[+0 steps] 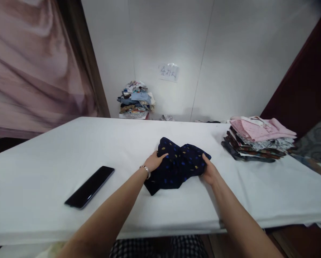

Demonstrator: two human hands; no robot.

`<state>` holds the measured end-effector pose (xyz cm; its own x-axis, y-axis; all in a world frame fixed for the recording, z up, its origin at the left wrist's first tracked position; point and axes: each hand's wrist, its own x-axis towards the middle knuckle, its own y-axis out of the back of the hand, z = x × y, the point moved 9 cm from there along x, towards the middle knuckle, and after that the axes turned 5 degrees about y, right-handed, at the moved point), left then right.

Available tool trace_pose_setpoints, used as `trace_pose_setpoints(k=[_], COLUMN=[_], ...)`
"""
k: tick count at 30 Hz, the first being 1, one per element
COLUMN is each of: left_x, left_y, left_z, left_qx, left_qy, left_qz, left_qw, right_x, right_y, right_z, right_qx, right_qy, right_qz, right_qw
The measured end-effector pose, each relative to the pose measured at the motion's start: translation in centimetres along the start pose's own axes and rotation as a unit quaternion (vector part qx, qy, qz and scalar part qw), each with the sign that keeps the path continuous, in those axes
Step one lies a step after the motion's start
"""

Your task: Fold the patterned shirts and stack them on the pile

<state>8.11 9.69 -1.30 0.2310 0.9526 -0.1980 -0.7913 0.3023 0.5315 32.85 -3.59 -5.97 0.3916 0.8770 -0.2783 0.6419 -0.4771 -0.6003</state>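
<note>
Two hands, the left hand and right hand, are pinching opposite edges of a dark dotted cloth lying mid-desk, fingers closed on fabric, apparently steadying it flat.

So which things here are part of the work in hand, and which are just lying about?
In hand:
- dark dotted garment, bunched on the white table
- left hand gripping its left edge
- right hand gripping its right edge

Lying about:
- black phone
- folded clothes stack on the table's right
- clothes pile by the wall
- paper label
</note>
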Motion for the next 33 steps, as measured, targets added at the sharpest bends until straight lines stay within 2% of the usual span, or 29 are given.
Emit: trace_pose_setpoints(k=[3,5,7,10,11,13,16,18,21,23,26,29,31,33], left_x=[0.4,0.5,0.5,0.6,0.7,1.0,0.9,0.7,0.3,0.0,-0.7,-2.1,-3.4,-4.7], left_y=[-1.7,-1.5,0.2,3.7,4.5,5.7,6.4,6.2,5.3,4.2,1.7,0.1,0.5,2.4], left_z=[0.1,0.2,0.7,1.0,0.6,-1.1,-4.3,-5.4,-5.8,-5.5,-4.2,-2.6,-1.3,0.5], left_qx=[-0.097,-0.153,-0.238,-0.405,-0.422,-0.379,-0.291,-0.269,-0.233,-0.214,-0.215,-0.289,-0.385,-0.458], left_qy=[0.012,0.021,0.008,-0.037,-0.035,0.005,0.072,0.077,0.080,0.084,0.094,0.118,0.135,0.125], left_qz=[-0.031,-0.038,-0.027,-0.013,-0.009,0.022,0.090,0.105,0.102,0.078,-0.003,-0.078,-0.096,-0.084], left_qw=[0.995,0.987,0.971,0.914,0.906,0.925,0.950,0.954,0.964,0.970,0.972,0.947,0.908,0.876], right_x=[-0.8,-0.6,-0.2,0.6,0.9,1.5,1.6,1.2,0.3,-0.8,-3.0,-5.4,-6.7,-7.9], right_y=[-0.5,-0.5,-0.1,0.9,1.3,2.5,4.4,5.1,5.2,4.4,1.8,-0.1,-0.2,0.2], right_z=[0.7,-1.0,-3.9,-7.9,-8.5,-8.3,-6.6,-5.7,-5.3,-6.1,-8.5,-10.7,-11.8,-12.9], right_qx=[-0.015,-0.002,0.035,0.076,0.075,0.057,0.016,-0.003,-0.002,0.009,0.016,0.011,0.003,-0.004], right_qy=[-0.013,0.033,0.102,0.187,0.196,0.192,0.186,0.191,0.185,0.191,0.228,0.262,0.280,0.302], right_qz=[0.022,0.039,0.053,0.043,0.039,0.054,0.093,0.098,0.097,0.091,0.036,-0.008,-0.007,-0.005], right_qw=[1.000,0.999,0.993,0.979,0.977,0.978,0.978,0.977,0.978,0.977,0.973,0.965,0.960,0.953])
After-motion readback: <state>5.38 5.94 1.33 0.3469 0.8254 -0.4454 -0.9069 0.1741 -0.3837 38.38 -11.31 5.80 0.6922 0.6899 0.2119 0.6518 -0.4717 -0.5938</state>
